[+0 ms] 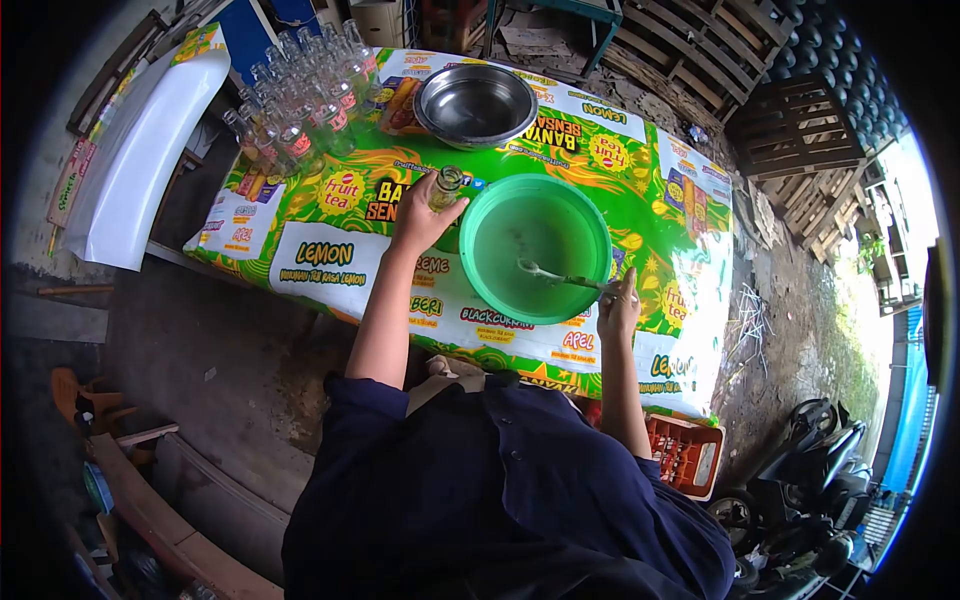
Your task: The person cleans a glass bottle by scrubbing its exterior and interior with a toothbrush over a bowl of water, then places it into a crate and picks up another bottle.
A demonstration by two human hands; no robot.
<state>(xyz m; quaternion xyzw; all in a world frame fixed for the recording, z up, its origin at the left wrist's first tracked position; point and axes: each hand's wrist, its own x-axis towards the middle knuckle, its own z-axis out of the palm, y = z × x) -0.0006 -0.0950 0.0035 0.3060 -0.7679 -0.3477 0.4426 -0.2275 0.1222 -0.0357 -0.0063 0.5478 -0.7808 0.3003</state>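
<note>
A green basin [480, 284] holding cloudy liquid stands on the table, which has a printed green and white cover [330, 255]. Left of its rim, my left hand [424, 215] is wrapped round a clear glass bottle [447, 183], its mouth facing up towards the camera. My right hand [618, 308] grips the handle end of a spoon [570, 279] at the basin's right edge. The spoon's bowl end lies over the inside of the basin. Behind the green basin sits a metal bowl [476, 135], apart from both hands.
Many glass bottles [300, 145] stand together at the table's back left. A red crate [712, 462] is on the ground at the right near edge. Wooden pallets [690, 50] lie beyond the table, and a motorcycle [800, 480] is at the lower right.
</note>
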